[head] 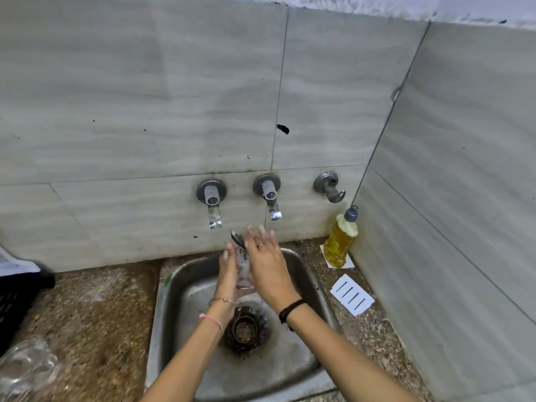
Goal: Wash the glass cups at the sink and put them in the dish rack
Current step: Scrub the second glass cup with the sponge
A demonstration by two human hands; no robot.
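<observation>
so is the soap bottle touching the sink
Apart. In the head view the yellow soap bottle stands on the counter in the corner, with a strip of speckled counter showing between it and the sink rim.

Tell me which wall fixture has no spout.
The rightmost grey metal wall fixture, nearest the yellow soap bottle: it ends in a hook, unlike the two spouted taps.

Dull scuffed steel sink [313, 288], speckled rough stone counter [95, 314], clear wet glass cup [243, 268].
</observation>
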